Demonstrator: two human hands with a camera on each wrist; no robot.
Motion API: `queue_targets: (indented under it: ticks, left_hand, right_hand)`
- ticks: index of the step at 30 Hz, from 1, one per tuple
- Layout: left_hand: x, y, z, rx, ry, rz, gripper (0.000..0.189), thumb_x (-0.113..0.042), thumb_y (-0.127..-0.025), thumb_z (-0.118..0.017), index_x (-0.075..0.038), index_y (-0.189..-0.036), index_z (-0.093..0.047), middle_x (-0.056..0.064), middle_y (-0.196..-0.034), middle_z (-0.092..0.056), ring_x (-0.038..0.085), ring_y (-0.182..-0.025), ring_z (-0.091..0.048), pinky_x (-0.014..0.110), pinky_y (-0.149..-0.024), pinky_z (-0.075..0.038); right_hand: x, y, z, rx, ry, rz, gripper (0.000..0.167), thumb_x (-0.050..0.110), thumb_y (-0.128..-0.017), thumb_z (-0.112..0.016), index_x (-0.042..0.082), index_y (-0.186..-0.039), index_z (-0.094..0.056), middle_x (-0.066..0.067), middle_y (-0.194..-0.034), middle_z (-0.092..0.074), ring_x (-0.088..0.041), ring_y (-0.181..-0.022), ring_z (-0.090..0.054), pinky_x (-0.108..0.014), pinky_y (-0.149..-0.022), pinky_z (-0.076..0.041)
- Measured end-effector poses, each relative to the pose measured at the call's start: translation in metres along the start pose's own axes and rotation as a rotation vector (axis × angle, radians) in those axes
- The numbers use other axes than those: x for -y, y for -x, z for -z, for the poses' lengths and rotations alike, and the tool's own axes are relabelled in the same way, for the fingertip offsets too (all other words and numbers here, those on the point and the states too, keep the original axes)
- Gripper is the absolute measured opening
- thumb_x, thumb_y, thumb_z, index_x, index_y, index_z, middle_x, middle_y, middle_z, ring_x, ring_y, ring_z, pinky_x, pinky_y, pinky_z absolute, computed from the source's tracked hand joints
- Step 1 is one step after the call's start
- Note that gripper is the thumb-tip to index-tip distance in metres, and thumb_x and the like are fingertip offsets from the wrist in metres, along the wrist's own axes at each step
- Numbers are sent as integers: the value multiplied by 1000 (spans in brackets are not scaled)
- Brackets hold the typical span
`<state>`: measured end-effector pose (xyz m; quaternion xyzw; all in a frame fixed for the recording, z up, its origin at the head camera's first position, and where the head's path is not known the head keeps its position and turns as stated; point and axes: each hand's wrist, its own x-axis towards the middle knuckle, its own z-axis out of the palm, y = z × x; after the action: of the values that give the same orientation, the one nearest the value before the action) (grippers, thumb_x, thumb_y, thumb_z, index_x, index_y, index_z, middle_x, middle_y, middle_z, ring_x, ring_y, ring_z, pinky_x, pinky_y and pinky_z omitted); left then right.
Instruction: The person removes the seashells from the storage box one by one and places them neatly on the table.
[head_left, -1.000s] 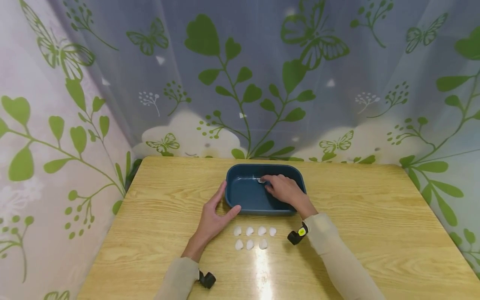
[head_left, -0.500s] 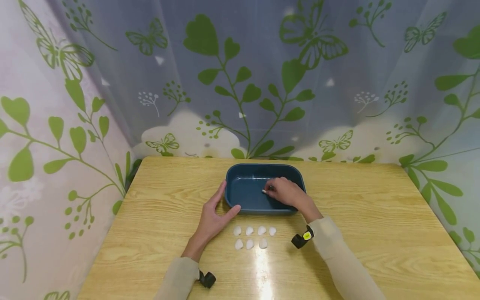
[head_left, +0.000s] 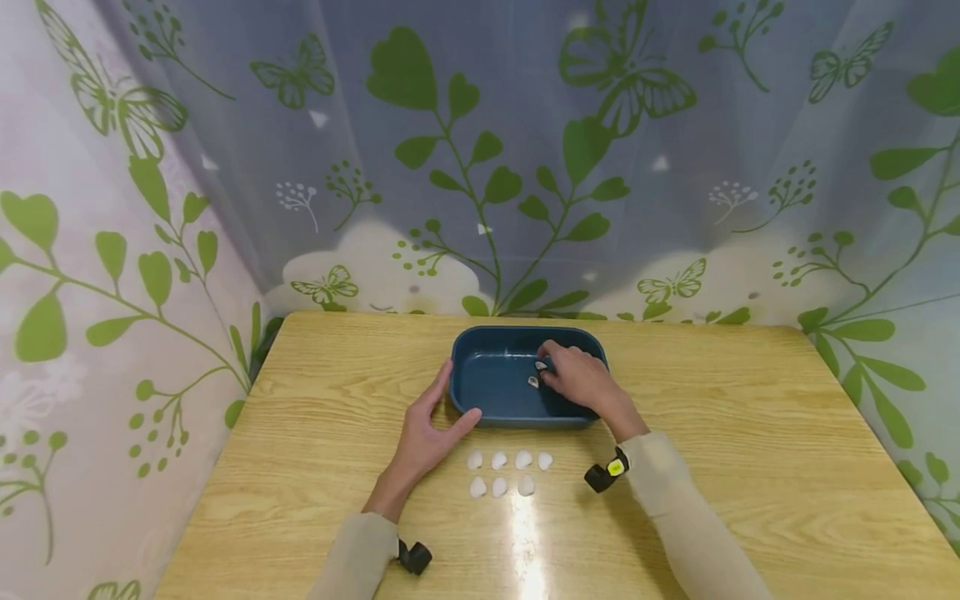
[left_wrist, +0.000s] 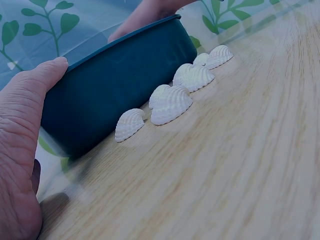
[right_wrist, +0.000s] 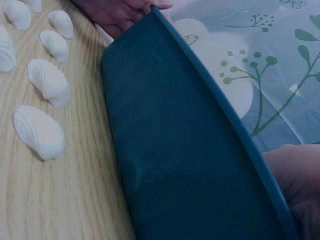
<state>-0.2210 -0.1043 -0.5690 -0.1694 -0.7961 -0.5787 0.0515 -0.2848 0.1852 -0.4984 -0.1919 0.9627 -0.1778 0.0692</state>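
A dark blue rectangular basin (head_left: 491, 417) stands on the table. My left hand (head_left: 422, 437) rests against its left front corner, fingers along the left side and thumb on the front rim; the fingers look straight. In the left wrist view, the left thumb (left_wrist: 55, 70) touches the basin's rim. My right hand (head_left: 581, 379) reaches inside the basin with bent fingers. One small seashell (head_left: 541, 365) is at its fingertips and another shell (head_left: 533, 382) lies just beside them. Whether the fingers pinch the nearer shell is unclear; the basin's wall hides them in the right wrist view.
In front of the basin, several white ribbed seashells (head_left: 499, 461) lie in two rows on the wooden table (head_left: 315, 467). A patterned curtain (head_left: 480, 167) hangs behind the table's back edge. Black wrist cameras (head_left: 414, 558) are worn on both wrists.
Inside the basin, my right hand has moved slightly right, and its index finger has lifted. Two shells now show by its fingertips where one showed before. My left hand has stayed in place.
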Motion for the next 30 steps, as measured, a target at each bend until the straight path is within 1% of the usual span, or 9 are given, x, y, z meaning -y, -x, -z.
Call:
queue_targets:
  ticks: [3, 7, 13, 16, 19, 22, 26, 28, 30]
  left_hand:
    - [1, 0, 0, -3, 1, -1, 88, -31, -94, -80, -21, -166, -30, -7, -170, -29, 16, -157, -26, 44, -127, -26]
    - [1, 0, -1, -4, 0, 4, 89, -31, -94, -80, -22, -166, -30, -9, -169, -28, 13, -156, -26, 42, -127, -26]
    - [1, 0, -1, -6, -1, 4, 89, -31, -94, -80, -25, -166, -29, -11, -169, -28, 12, -156, -27, 42, -127, -26]
    - [1, 0, 0, -6, -5, 5, 89, -32, -94, -80, -26, -166, -30, -10, -169, -29, 13, -156, -27, 43, -127, -26]
    - [2, 0, 0, -6, -3, -2, 89, -32, -94, -80, -24, -166, -30, -8, -169, -29, 16, -156, -27, 45, -127, -26]
    - [1, 0, 0, -9, 2, -9, 89, -31, -94, -80, -22, -166, -30, -6, -169, -29, 18, -156, -27, 46, -127, -26]
    - [1, 0, 0, -8, 3, -8, 89, -31, -94, -81, -21, -166, -30, -7, -169, -29, 17, -156, -27, 46, -127, -26]
    - [1, 0, 0, -5, 2, -7, 89, -31, -94, -81, -21, -166, -30, -7, -170, -29, 16, -156, -27, 45, -127, -26]
    - [1, -1, 0, -4, 5, -9, 89, -31, -94, -80, -21, -166, -30, -6, -170, -29, 16, -156, -27, 46, -127, -26]
  right_hand:
    - [0, 0, -1, 1, 36, 9, 35, 15, -104, -66, 7, -137, -63, 0, -66, -56, -14, -52, -42, -29, -49, -29]
    - [0, 0, -3, 32, 49, 12, 30, 13, -104, -65, 10, -134, -67, 3, -71, -60, -14, -53, -43, -28, -47, -28]
    - [3, 0, 0, 44, 62, 9, 13, 16, -106, -64, 10, -114, -72, 1, -78, -63, -14, -61, -53, -29, -52, -42]
    - [3, 0, 2, 81, 19, 12, 13, 16, -106, -63, 8, -109, -73, 0, -82, -66, -14, -66, -57, -32, -59, -49]
    - [3, 0, 5, 126, -41, 24, 16, 17, -106, -63, 6, -108, -75, -1, -88, -69, -13, -69, -58, -32, -62, -50]
    - [2, 1, 6, 165, -86, 19, 20, 18, -106, -63, 6, -98, -76, 1, -76, -64, -12, -61, -51, -29, -57, -43]
    - [4, 3, 9, 197, -72, -27, 35, 19, -109, -59, 6, -78, -68, 3, -59, -42, -13, -52, -36, -28, -52, -31]
    - [6, 4, 11, 195, -26, -41, 37, 18, -110, -56, 6, -75, -64, 2, -60, -39, -13, -51, -36, -28, -52, -31]
    - [8, 5, 13, 174, 26, -37, 31, 16, -109, -57, 6, -81, -66, -1, -64, -47, -14, -54, -42, -29, -54, -37]
